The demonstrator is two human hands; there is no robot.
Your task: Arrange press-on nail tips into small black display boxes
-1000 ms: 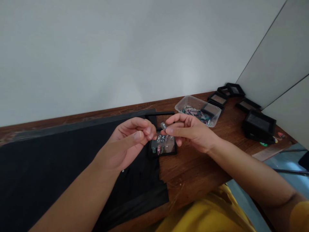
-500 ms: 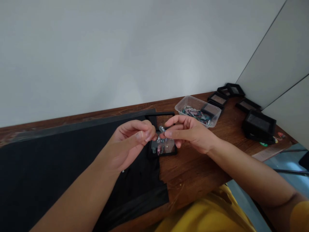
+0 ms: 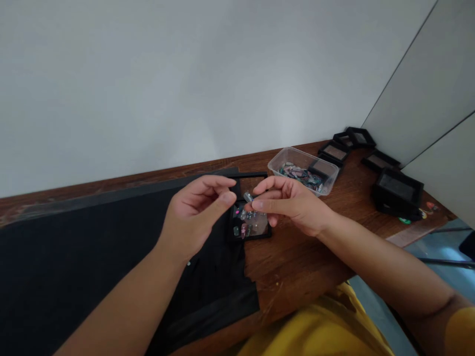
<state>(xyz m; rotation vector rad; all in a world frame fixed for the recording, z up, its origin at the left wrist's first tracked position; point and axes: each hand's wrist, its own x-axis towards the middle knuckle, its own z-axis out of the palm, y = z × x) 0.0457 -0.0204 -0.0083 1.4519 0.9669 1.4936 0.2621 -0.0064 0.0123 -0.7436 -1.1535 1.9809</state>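
A small shiny, clear-silver press-on nail (image 3: 248,198) is pinched between the thumb and a finger of my right hand (image 3: 288,201). Facing it from the left, my left hand (image 3: 200,210) has its thumb and index finger curved close together; whether something tiny sits at their tips I cannot make out. The two hands do not touch. Below and behind the fingertips lies an open black-framed case (image 3: 261,236) holding several small decorated nails, among them a pink one (image 3: 244,231) and a greenish one (image 3: 236,231). My hands cover part of the case.
A clear plastic tub (image 3: 326,189) with many colourful nails stands behind my right hand. Black cases (image 3: 397,190) are stacked at the right, with more toward the wall. Black cloth (image 3: 92,252) covers the left of the wooden table (image 3: 297,267).
The fingers of my left hand have loosened from a tight pinch, and the hand has shifted slightly left. My right hand stays nearly still with its nail.
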